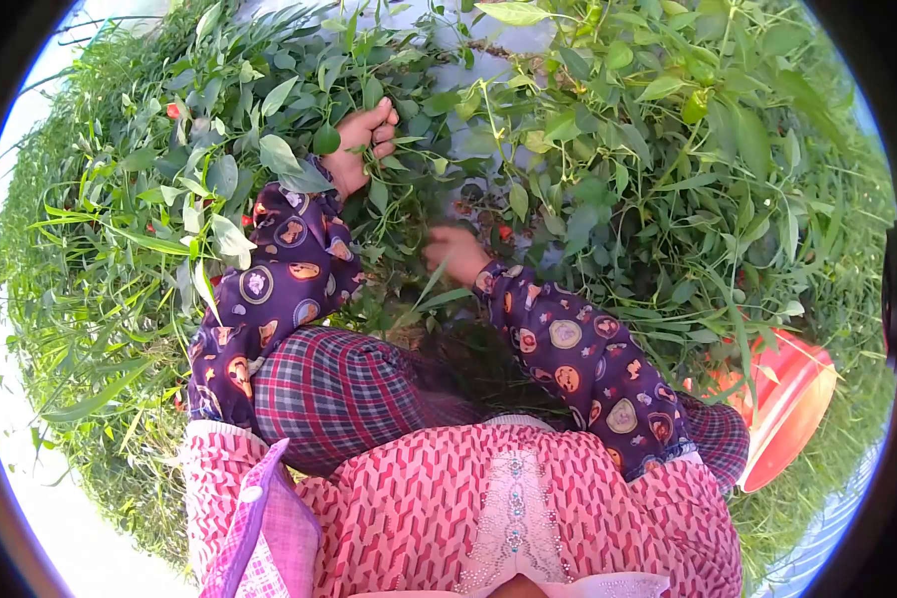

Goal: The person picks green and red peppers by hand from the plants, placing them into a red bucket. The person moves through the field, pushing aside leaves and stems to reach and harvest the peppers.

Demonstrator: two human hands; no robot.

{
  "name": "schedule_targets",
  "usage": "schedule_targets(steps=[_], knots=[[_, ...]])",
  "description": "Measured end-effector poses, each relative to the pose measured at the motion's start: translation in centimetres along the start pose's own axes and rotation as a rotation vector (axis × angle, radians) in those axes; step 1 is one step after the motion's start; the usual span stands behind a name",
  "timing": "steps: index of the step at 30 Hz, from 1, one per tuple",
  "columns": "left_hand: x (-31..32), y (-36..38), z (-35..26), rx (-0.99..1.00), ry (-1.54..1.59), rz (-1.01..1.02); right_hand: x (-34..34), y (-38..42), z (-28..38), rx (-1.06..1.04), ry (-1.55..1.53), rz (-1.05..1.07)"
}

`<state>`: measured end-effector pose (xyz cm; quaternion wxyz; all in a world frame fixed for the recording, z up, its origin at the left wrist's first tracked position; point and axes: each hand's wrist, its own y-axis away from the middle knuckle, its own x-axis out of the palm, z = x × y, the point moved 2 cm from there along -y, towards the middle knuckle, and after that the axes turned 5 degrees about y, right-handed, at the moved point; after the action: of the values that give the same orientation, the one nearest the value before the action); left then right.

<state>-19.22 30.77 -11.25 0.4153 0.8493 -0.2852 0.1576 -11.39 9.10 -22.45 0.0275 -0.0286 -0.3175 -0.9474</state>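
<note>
Left hand [357, 148]: far, left of centre, in among bushy green broad-leaved plants [278, 98]. Fingers curled in toward the palm, leaves and thin stems about them; cannot tell whether anything is pinched. Right hand [455, 253]: nearer and to the right of the left hand, reaching leftward into foliage. Fingertips blurred; grip cannot be told. The plants fill the far area and both sides, surrounding both hands. One small red fruit [505, 232] sits just right of the right hand, partly behind leaves; a second small red fruit [173, 111] shows far left, well apart from the left hand. Red plastic bucket [795, 409]: near, right, beside red-and-navy checked cloth [319, 394] over the legs. Forearms covered by dark purple printed sleeves [593, 374]; torso by a pink patterned top [399, 508].
</note>
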Motion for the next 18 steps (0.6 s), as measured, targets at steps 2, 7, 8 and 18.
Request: schedule_targets(steps=[2, 7, 8, 18], knots=[[-0.1, -0.1, 0.1, 0.013, 0.007, 0.008, 1.1, 0.8, 2.5, -0.358, -0.024, -0.012], [0.2, 0.3, -0.1, 0.016, 0.015, 0.029, 0.3, -0.4, 4.6, -0.081, 0.555, 0.111], [-0.2, 0.1, 0.2, 0.024, 0.014, 0.043, 0.0, 0.2, 5.7, -0.175, 0.886, 0.048], [0.2, 0.0, 0.3, 0.017, -0.005, 0.057, 1.4, 1.6, 4.8, -0.286, 1.034, -0.337]])
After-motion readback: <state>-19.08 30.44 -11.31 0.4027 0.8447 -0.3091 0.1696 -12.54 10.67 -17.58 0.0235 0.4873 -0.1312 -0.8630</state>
